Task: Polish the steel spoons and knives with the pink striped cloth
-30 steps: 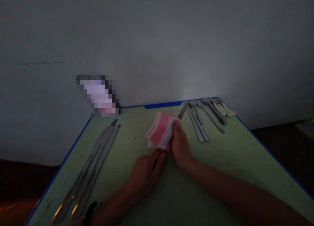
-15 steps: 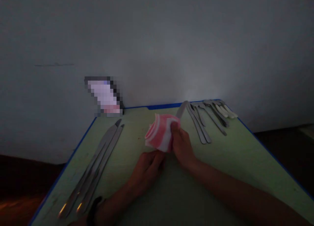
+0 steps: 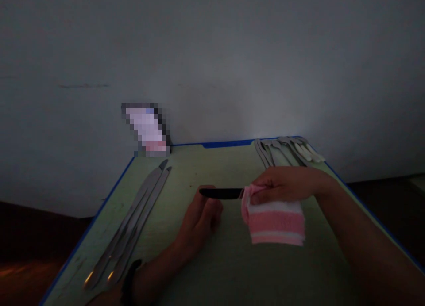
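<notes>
A table knife (image 3: 222, 193) lies level across the middle of the view, its dark blade pointing left. My left hand (image 3: 201, 217) is closed at the blade's tip end, the fingers curled beneath and beside it. On the other side, my right hand (image 3: 285, 184) grips a folded pink and white striped cloth (image 3: 277, 224) around the knife's right end, which the cloth hides. The cloth's lower part hangs down over the table.
Several knives (image 3: 133, 222) lie slanted on the left of the green table (image 3: 186, 164). Spoons and other cutlery (image 3: 282, 149) are at the back right, partly behind my right hand. A blurred phone (image 3: 148, 129) leans against the wall (image 3: 212, 67).
The knife has turned from pointing up and away to pointing left. My right hand and the cloth moved right, and the cloth now hangs down from the knife's right end.
</notes>
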`<act>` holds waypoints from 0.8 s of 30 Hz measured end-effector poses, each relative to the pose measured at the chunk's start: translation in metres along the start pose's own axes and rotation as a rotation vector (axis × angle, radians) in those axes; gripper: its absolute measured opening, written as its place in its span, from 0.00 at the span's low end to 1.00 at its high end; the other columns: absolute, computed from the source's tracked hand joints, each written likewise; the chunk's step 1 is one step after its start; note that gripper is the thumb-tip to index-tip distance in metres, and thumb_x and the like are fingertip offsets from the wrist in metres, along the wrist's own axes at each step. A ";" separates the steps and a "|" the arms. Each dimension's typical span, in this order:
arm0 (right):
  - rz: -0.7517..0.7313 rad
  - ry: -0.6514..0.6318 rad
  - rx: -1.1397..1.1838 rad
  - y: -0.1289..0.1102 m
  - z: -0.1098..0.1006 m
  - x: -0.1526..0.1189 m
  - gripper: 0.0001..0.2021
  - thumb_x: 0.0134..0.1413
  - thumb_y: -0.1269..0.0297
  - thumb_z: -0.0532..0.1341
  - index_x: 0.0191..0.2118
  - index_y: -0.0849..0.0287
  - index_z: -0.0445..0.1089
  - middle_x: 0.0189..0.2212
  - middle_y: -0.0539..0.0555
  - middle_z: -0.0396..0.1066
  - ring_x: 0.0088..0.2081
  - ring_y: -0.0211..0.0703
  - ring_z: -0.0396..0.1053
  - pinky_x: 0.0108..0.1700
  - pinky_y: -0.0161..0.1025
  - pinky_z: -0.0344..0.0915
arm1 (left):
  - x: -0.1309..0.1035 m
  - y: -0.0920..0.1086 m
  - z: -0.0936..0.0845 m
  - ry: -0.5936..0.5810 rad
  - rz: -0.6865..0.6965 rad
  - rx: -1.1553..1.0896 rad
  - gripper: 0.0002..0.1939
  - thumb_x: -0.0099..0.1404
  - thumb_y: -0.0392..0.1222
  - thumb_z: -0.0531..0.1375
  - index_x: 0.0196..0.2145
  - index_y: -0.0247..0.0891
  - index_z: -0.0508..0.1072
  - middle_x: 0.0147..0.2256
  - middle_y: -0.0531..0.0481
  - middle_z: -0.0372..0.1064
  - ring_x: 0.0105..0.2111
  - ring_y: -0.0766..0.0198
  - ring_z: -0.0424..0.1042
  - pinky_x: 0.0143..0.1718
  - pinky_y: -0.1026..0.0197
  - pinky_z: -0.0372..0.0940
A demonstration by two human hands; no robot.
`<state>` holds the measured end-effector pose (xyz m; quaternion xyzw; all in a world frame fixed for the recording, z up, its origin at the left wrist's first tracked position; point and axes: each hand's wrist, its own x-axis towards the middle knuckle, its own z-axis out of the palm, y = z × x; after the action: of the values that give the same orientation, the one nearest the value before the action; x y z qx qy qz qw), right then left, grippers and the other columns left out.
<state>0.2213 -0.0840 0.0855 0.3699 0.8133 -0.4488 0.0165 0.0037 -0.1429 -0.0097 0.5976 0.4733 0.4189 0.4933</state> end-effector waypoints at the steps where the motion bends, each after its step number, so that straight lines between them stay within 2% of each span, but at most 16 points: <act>1: -0.016 -0.016 -0.034 0.000 0.001 0.000 0.18 0.53 0.50 0.54 0.23 0.60 0.62 0.15 0.44 0.54 0.18 0.30 0.52 0.19 0.29 0.47 | 0.000 0.003 -0.001 -0.007 -0.004 0.049 0.15 0.67 0.50 0.45 0.31 0.37 0.61 0.17 0.59 0.55 0.15 0.72 0.55 0.17 0.69 0.51; 4: -0.063 -0.030 -0.117 0.002 0.000 0.003 0.18 0.54 0.50 0.53 0.23 0.61 0.63 0.17 0.45 0.55 0.20 0.31 0.54 0.21 0.30 0.48 | 0.000 0.009 -0.006 -0.082 0.028 0.224 0.17 0.66 0.46 0.48 0.25 0.35 0.66 0.15 0.57 0.58 0.16 0.71 0.58 0.19 0.68 0.53; 8: -0.023 -0.094 -0.137 0.002 0.000 0.003 0.19 0.54 0.50 0.52 0.26 0.61 0.66 0.18 0.46 0.60 0.21 0.31 0.55 0.22 0.30 0.49 | -0.002 0.010 -0.011 -0.183 0.181 0.252 0.20 0.64 0.47 0.48 0.19 0.35 0.65 0.17 0.54 0.59 0.17 0.70 0.60 0.19 0.68 0.53; 12: -0.008 -0.193 -0.136 0.000 0.005 0.004 0.22 0.53 0.47 0.52 0.25 0.62 0.68 0.17 0.46 0.60 0.19 0.30 0.56 0.21 0.30 0.49 | -0.004 0.009 -0.012 -0.101 0.164 0.306 0.21 0.65 0.44 0.46 0.18 0.36 0.63 0.16 0.54 0.58 0.16 0.71 0.58 0.19 0.68 0.53; 15: 0.014 -0.222 -0.106 0.004 0.001 0.004 0.22 0.52 0.46 0.53 0.25 0.63 0.68 0.16 0.45 0.60 0.18 0.30 0.55 0.20 0.30 0.49 | -0.003 0.012 -0.013 -0.055 0.166 0.377 0.20 0.65 0.42 0.46 0.16 0.37 0.60 0.14 0.56 0.55 0.15 0.71 0.57 0.18 0.68 0.51; 18: 0.065 -0.202 -0.065 0.017 -0.016 -0.009 0.21 0.51 0.47 0.55 0.27 0.63 0.70 0.17 0.46 0.61 0.18 0.30 0.56 0.19 0.29 0.50 | 0.001 0.013 -0.015 0.000 0.165 0.415 0.19 0.64 0.42 0.48 0.16 0.37 0.59 0.14 0.57 0.53 0.15 0.71 0.56 0.18 0.68 0.50; 21: 0.192 -0.119 0.044 0.031 -0.037 -0.032 0.22 0.50 0.46 0.56 0.32 0.63 0.72 0.20 0.49 0.66 0.20 0.32 0.61 0.21 0.30 0.54 | 0.004 0.012 -0.015 0.046 0.112 0.397 0.19 0.64 0.43 0.47 0.17 0.38 0.58 0.15 0.57 0.53 0.16 0.71 0.56 0.18 0.67 0.50; 24: 0.290 -0.081 0.150 0.037 -0.047 -0.050 0.22 0.48 0.46 0.57 0.34 0.63 0.73 0.20 0.50 0.68 0.19 0.33 0.62 0.20 0.29 0.55 | 0.005 0.010 -0.013 0.055 0.068 0.373 0.19 0.65 0.44 0.46 0.17 0.38 0.57 0.15 0.57 0.52 0.16 0.70 0.55 0.18 0.67 0.50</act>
<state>0.2947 -0.0660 0.1046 0.4650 0.7145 -0.5156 0.0862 -0.0062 -0.1361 0.0022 0.6826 0.5355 0.3567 0.3465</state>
